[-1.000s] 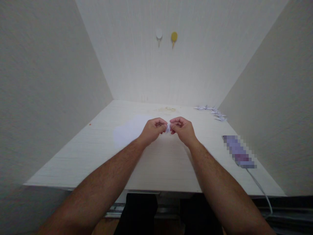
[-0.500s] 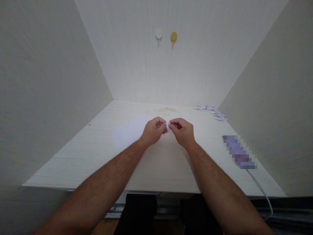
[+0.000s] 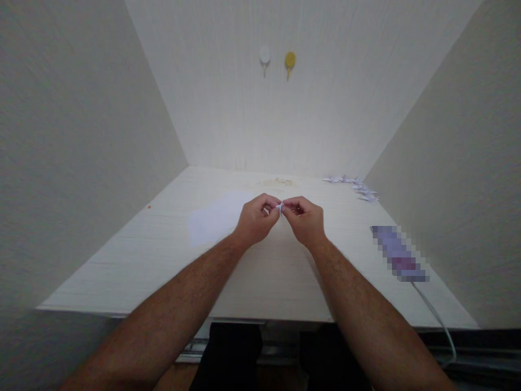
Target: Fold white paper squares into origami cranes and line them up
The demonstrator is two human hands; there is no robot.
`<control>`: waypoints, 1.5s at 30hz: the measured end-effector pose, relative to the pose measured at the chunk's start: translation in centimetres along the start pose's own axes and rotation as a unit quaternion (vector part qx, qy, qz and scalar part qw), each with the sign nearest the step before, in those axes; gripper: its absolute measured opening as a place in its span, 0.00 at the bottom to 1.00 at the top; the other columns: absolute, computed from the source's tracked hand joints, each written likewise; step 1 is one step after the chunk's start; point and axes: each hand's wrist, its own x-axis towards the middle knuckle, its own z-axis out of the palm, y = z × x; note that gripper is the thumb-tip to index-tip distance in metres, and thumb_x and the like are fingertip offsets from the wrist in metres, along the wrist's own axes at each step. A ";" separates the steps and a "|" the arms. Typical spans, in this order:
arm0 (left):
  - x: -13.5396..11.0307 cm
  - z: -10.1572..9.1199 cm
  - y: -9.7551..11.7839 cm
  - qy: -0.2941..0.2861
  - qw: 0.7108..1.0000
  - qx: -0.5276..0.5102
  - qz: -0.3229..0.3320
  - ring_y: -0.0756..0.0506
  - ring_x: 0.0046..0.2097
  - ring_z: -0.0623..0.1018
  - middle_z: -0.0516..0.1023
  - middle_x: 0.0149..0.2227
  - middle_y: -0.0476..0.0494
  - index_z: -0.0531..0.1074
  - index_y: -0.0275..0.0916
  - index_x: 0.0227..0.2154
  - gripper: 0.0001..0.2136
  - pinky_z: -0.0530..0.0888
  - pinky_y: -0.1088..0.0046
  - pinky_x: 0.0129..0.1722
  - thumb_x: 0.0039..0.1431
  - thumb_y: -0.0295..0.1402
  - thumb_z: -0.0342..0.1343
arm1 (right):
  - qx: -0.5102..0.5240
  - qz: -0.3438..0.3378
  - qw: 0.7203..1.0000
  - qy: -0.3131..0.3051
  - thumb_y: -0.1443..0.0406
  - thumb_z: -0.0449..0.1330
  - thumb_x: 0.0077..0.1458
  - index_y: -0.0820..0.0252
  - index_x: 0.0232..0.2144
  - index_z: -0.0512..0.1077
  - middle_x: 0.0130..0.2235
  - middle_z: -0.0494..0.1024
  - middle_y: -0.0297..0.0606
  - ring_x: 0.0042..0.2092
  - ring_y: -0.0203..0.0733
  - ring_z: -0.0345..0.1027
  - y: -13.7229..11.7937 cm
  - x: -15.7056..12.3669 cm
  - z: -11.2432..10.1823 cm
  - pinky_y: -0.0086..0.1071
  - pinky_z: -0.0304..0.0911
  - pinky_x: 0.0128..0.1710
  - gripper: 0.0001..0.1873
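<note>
Between the fingertips of both hands is a small piece of folded white paper, held above the table. My left hand pinches it from the left, and my right hand grips it from the right. The fingers cover most of the paper, so its full shape is hidden. White paper sheets lie on the table to the left of my left hand. At the back right corner stand several folded paper cranes in a bent row.
A blurred flat device lies on the right of the white table, with a cable running off the front edge. Walls rise on three sides. A white hook and a yellow hook are on the back wall. A small orange speck lies left.
My hands have barely moved; the fingertips are slightly closer together. The folded paper between them has turned and shows a narrower, more pointed shape.
</note>
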 end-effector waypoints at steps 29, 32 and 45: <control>0.1 0.0 0.7 0.054 0.998 -0.021 -0.039 0.54 0.24 0.68 0.74 0.24 0.51 0.75 0.37 0.32 0.07 0.66 0.79 0.24 0.48 0.30 0.60 | 0.097 0.077 0.992 -0.026 0.59 0.68 0.44 0.60 0.28 0.74 0.26 0.76 0.34 0.24 0.32 0.65 -1.2 0.0 0.0 0.27 0.63 0.25 0.12; 0.1 -0.1 0.9 0.056 0.998 -0.016 -0.035 0.55 0.23 0.67 0.73 0.22 0.52 0.75 0.37 0.30 0.05 0.65 0.79 0.23 0.48 0.30 0.60 | 0.091 0.083 0.992 -0.026 0.58 0.66 0.46 0.61 0.29 0.74 0.25 0.76 0.34 0.25 0.33 0.67 -0.8 0.1 0.1 0.28 0.63 0.25 0.11; 0.6 0.0 -0.7 -0.003 0.983 -0.154 -0.104 0.53 0.26 0.73 0.76 0.24 0.48 0.74 0.35 0.29 0.07 0.69 0.78 0.26 0.46 0.30 0.63 | 0.131 0.097 0.983 -0.084 0.61 0.65 0.47 0.60 0.31 0.72 0.26 0.75 0.33 0.26 0.34 0.68 0.1 0.4 0.0 0.28 0.64 0.26 0.10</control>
